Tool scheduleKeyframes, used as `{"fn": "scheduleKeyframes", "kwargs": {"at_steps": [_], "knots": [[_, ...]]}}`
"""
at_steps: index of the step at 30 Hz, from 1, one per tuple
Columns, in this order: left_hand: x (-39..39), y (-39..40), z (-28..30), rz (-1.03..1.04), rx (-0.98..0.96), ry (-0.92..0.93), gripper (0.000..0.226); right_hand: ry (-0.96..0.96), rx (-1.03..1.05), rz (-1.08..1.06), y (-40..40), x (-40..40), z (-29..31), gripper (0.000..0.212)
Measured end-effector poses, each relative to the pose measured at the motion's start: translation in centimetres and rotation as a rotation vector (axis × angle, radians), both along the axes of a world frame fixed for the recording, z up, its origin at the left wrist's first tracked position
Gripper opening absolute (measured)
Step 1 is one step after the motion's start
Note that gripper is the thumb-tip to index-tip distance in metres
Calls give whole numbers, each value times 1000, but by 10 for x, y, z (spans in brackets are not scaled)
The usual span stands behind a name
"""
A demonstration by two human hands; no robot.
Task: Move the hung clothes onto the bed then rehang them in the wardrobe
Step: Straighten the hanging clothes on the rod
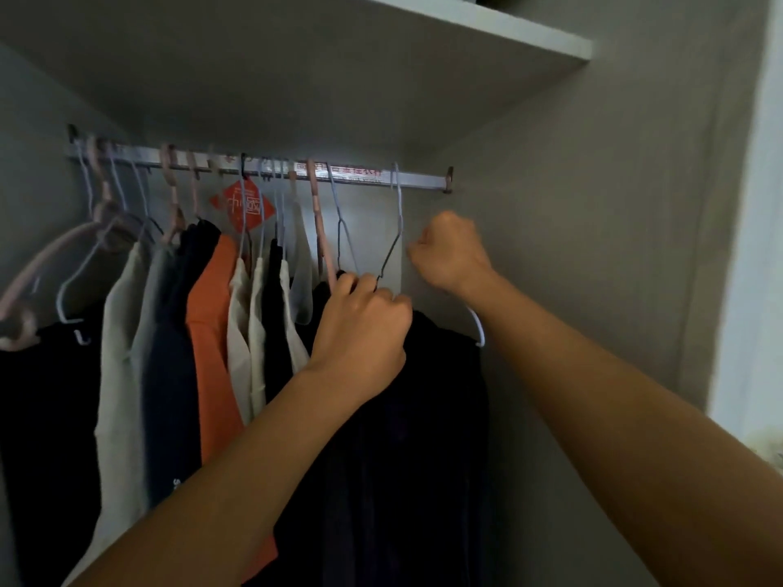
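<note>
Inside a dim grey wardrobe, clothes hang in a row from the rail (262, 167) under a shelf (423, 44), and the dark garment (415, 417) on the wire hanger (396, 230) at the right end sits directly under the left hand (364, 324). The cloth looks soft, light and limp, so I judge the stiff hanger neck the best place to hold, as fabric would slide off. The left hand's grip is closed around the hanger base; the right hand (451, 252), just right of it, is curled, holding what I cannot tell.
</note>
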State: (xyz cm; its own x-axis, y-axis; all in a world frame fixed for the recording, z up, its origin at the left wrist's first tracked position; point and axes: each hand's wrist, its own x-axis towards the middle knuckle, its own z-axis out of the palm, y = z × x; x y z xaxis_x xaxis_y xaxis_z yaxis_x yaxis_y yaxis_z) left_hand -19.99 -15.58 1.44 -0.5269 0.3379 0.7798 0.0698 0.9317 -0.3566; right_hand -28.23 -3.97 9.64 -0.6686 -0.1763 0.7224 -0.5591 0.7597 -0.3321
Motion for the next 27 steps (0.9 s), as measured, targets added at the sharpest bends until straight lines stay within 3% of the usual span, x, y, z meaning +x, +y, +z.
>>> {"fn": "scheduleKeyframes", "kwargs": {"at_steps": [6,12,27], "knots": [[-2,-3,15,11,6,27,25,77,-20,56,-35,-30,35,42],[-5,0,15,11,4,6,22,69,-19,54,-58,-64,50,38],[-26,3,14,-62,209,82,14,-28,-69,122,-82,-96,22,34]]}}
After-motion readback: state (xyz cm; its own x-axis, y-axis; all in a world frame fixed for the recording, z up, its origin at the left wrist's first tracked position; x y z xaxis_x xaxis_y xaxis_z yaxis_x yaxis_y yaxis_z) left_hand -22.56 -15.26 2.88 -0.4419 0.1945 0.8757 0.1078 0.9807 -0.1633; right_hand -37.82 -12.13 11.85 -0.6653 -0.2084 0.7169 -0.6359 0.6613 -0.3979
